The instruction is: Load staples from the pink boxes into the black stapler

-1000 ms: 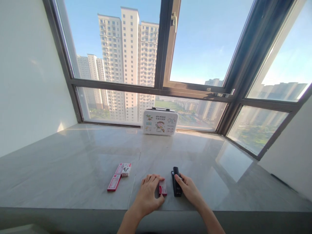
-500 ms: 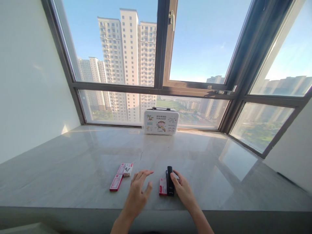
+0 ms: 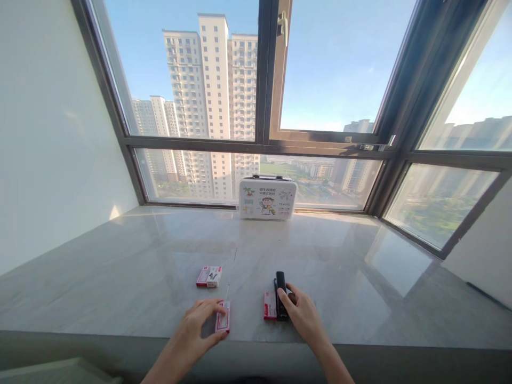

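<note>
Head view: a person's right hand (image 3: pixel 304 318) has its grip closed round the near end of a black stapler (image 3: pixel 280 290), which lies flat on the stone sill (image 3: pixel 120 277). The left hand (image 3: pixel 194 326), well left of the stapler, pinches a small red box (image 3: pixel 223 322) between thumb and fingers. That box stands on its edge on the sill. A second box (image 3: pixel 270 312) lies right against the stapler's left side. A third box (image 3: pixel 209 276) sits apart, farther left of the stapler and a little behind it. A white case (image 3: pixel 268 199) stands well behind the stapler, against the window (image 3: pixel 340 69).
</note>
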A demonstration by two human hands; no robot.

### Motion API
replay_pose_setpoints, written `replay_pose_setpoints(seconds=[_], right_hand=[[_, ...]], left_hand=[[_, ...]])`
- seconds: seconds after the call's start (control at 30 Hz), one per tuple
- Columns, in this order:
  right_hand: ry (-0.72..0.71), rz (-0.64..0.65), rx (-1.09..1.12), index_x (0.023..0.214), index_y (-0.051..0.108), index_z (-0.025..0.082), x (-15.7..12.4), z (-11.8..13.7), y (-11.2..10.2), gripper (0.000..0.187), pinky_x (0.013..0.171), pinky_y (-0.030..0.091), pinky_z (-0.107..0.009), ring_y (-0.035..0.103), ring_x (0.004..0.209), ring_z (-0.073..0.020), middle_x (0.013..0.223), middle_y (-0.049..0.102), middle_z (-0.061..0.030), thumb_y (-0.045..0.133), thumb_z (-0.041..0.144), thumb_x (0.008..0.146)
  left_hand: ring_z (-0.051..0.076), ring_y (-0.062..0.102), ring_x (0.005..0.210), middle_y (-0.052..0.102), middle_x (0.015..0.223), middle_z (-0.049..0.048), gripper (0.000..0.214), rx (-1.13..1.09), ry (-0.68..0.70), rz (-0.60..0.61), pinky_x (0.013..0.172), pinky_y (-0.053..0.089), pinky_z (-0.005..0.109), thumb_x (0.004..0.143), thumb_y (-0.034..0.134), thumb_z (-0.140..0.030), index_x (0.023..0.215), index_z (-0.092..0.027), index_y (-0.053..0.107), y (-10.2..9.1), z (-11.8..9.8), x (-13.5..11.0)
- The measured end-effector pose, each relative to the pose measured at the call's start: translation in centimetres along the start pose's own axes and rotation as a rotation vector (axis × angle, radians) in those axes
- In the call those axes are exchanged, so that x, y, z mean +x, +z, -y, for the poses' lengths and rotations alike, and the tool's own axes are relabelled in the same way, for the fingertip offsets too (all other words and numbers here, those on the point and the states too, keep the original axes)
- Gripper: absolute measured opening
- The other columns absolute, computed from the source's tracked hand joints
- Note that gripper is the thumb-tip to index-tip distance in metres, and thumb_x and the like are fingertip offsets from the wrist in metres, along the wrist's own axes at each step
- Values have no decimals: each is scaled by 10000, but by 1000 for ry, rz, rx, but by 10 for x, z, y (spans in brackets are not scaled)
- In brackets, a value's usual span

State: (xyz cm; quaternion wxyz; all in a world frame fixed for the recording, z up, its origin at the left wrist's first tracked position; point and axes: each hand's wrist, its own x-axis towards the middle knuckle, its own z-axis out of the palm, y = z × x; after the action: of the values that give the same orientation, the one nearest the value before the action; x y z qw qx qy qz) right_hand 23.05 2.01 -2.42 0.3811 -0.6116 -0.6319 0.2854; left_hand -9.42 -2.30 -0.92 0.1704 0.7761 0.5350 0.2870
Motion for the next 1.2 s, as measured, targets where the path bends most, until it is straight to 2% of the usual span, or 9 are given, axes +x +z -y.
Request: replay_pose_setpoints(seconds=[0.23,0.37,0.43,0.53,0.63,0.77,0.9,1.07,1.2], right_hand=[[-38,14,-4,1178,682,173,-4,9,-4,586,561,335,-247,535,592,-174,596,555,7,443,643,924],[-50,12,8,1138,704,156,-5,13,-5,598,543,323,-243,516,583,-162,613,561,-4,436,644,921],[-41,16,9,1143,703,151,-5,13,-5,611,537,322,-243,512,578,-161,611,556,-3,435,651,916],[-24,11,3,1170,693,149,-5,12,-4,625,539,328,-242,504,571,-160,593,530,8,433,657,916],[-19,-4,-5,1184,688,150,-5,12,-3,630,549,340,-243,503,575,-160,588,513,15,434,659,914],[-14,-3,-13,1172,692,148,-5,11,-2,632,549,337,-243,502,578,-160,589,501,17,433,663,913],[-19,-6,-35,1161,690,163,-5,11,-2,609,546,320,-245,487,567,-157,583,483,25,427,658,921],[-22,-6,-58,1090,702,190,-6,13,-1,569,543,303,-247,498,577,-160,598,510,18,413,652,928],[-27,-14,-76,1049,709,192,-6,14,-1,567,542,297,-249,494,569,-158,588,515,18,408,657,926]], left_hand=[[258,565,1171,625,1265,56,634,-254,127,44,1030,443,385,725,771,-358,1317,-296,554,50,-72,65],[282,556,1168,626,1263,62,794,-249,163,111,1009,456,396,628,846,-376,1352,-289,534,70,-87,77],[274,542,1188,586,1332,74,797,-274,166,58,1021,449,401,713,792,-426,1426,-295,460,63,-85,77],[228,567,1120,606,1290,58,432,-238,102,-177,990,459,388,947,504,-408,1366,-306,525,33,-57,78],[233,557,1101,634,1197,58,378,-37,-32,-437,1003,439,412,969,375,-290,1257,-274,618,-3,-2,77],[261,530,1149,594,1268,41,369,255,-134,-313,1052,399,463,881,501,-289,1207,-329,672,-30,73,57],[297,448,1305,487,1450,26,324,244,-126,-207,1099,368,490,842,611,-449,1133,-332,693,-33,98,19],[280,502,1296,576,1378,52,276,32,-91,-57,1082,423,431,813,668,-485,985,-270,689,-27,64,-7],[265,608,1164,657,1252,49,464,-77,-68,-59,998,496,385,762,728,-455,1185,-289,636,-9,8,9]])
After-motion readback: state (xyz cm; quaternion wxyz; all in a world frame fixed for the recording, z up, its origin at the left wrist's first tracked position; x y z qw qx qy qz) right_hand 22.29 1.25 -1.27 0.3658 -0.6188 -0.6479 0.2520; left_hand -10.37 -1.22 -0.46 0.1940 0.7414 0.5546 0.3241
